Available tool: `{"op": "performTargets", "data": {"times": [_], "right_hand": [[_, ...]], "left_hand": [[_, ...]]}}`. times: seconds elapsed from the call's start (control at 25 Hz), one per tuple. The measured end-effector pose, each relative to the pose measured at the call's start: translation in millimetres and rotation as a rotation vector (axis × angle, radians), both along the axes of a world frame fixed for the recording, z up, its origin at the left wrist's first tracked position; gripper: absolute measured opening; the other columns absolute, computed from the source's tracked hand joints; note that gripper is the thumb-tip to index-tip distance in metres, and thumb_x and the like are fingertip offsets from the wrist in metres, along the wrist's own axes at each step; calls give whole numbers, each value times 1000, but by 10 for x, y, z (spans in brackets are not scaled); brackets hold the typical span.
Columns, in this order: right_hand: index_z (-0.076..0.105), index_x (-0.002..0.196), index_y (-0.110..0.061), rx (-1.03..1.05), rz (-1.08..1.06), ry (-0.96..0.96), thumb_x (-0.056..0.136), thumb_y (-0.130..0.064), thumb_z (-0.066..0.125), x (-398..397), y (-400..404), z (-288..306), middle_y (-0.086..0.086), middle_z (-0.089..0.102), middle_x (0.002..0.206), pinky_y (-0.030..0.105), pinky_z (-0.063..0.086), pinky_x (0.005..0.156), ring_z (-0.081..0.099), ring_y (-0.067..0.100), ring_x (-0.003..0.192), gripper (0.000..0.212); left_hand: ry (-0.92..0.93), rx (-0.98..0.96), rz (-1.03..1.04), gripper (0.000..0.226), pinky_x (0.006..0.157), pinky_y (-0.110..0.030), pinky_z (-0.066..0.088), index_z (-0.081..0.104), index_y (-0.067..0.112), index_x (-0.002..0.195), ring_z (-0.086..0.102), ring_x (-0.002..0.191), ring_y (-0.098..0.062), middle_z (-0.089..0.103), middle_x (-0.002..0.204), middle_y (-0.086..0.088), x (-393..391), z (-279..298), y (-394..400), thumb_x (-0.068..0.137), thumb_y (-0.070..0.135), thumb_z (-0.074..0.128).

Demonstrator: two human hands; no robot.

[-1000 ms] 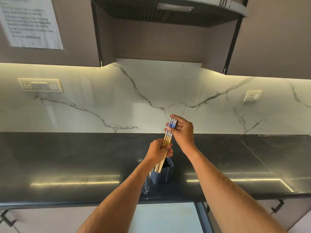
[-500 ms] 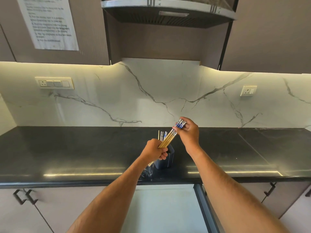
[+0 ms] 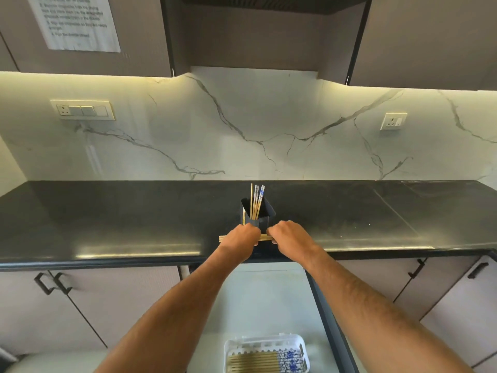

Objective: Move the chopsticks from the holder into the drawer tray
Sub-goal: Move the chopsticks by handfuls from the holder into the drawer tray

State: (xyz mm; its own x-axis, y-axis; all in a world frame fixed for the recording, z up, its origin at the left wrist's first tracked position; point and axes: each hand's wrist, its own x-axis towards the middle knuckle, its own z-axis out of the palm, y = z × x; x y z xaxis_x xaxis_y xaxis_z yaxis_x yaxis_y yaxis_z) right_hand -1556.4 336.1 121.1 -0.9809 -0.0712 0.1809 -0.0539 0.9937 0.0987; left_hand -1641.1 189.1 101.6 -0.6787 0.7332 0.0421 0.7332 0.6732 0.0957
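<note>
A dark blue holder (image 3: 265,211) stands on the black counter with several wooden chopsticks (image 3: 256,197) upright in it, their tops blue and white. Just in front of it I hold a bundle of chopsticks (image 3: 224,238) level, lengthways left to right. My left hand (image 3: 243,236) grips the bundle near its left end. My right hand (image 3: 289,235) grips the right end. Below, a white tray (image 3: 234,345) lies in the open drawer with several chopsticks (image 3: 258,362) laid flat in it.
The black counter (image 3: 134,216) runs the full width under a marble backsplash. Cabinet doors with dark handles (image 3: 51,284) flank the open drawer (image 3: 269,300). Sockets sit on the wall at left (image 3: 83,110) and right (image 3: 394,121).
The bundle has come out of the holder, turned from upright to level, and dropped to counter height in front of it. The view tilted down, bringing the tray into sight.
</note>
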Motion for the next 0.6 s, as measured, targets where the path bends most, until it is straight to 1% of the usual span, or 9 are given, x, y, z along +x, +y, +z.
{"op": "performTargets", "data": {"times": [0.08, 0.16, 0.24, 0.28, 0.36, 0.44, 0.48, 0.52, 0.6], "right_hand": [[73, 103, -12, -14, -30, -31, 90, -9, 71, 20, -9, -129, 10, 74, 87, 29, 53, 69, 71, 24, 75, 13], [73, 103, -12, -36, -50, -71, 91, -9, 71, 36, -9, -278, 11, 74, 88, 29, 54, 72, 70, 23, 75, 12], [73, 100, -12, -67, -80, -108, 92, -9, 69, 86, 7, -469, 10, 74, 86, 30, 55, 73, 69, 22, 74, 10], [73, 98, -12, -79, -95, -127, 93, -8, 68, 131, 11, -578, 10, 73, 85, 29, 54, 70, 67, 22, 72, 9], [71, 91, -11, -97, -116, -164, 92, -2, 62, 247, 3, -792, 12, 70, 81, 29, 45, 61, 61, 24, 66, 13], [69, 88, -10, -115, -121, -209, 90, 3, 57, 369, -6, -1036, 14, 69, 82, 30, 37, 60, 57, 26, 67, 18], [70, 89, -10, -127, -112, -231, 90, 4, 56, 425, -12, -1165, 14, 69, 84, 30, 38, 60, 59, 27, 68, 19], [71, 94, -10, -139, -98, -248, 91, 3, 56, 482, -21, -1301, 14, 71, 86, 31, 42, 61, 64, 27, 72, 20], [72, 106, -10, -169, -75, -275, 93, 3, 57, 590, -52, -1560, 13, 72, 92, 33, 54, 71, 70, 28, 82, 24]], "left_hand": [[10, -4, -17, 22, 70, -30, 47, 66, 8, 112, 68, 89, -29, 68, 103, -14, 64, -132, -20, 90, 6, 69], [14, 11, -15, 19, 71, -31, 50, 64, 9, 110, 68, 87, -29, 68, 102, -13, 133, -290, -56, 91, 5, 67], [16, 9, -1, 12, 74, -38, 57, 63, 10, 102, 67, 84, -31, 69, 97, -13, 186, -465, -97, 93, 3, 63], [15, 0, 2, 10, 74, -41, 57, 63, 10, 99, 67, 83, -32, 69, 95, -13, 213, -564, -125, 93, 2, 61], [7, -35, -6, 13, 76, -42, 57, 66, 8, 99, 67, 85, -32, 69, 97, -13, 291, -752, -192, 94, 1, 57], [-28, -51, -18, 19, 81, -42, 57, 69, 8, 106, 67, 89, -31, 68, 103, -13, 411, -979, -242, 97, 3, 53], [-52, -49, -15, 20, 82, -41, 58, 69, 8, 110, 67, 90, -30, 69, 104, -13, 484, -1103, -265, 98, 5, 52], [-75, -49, -8, 21, 82, -40, 58, 69, 8, 112, 68, 89, -29, 70, 104, -13, 565, -1226, -289, 99, 7, 53], [-108, -57, -5, 22, 79, -39, 59, 69, 6, 113, 69, 87, -28, 70, 101, -13, 711, -1459, -331, 100, 6, 52]]}}
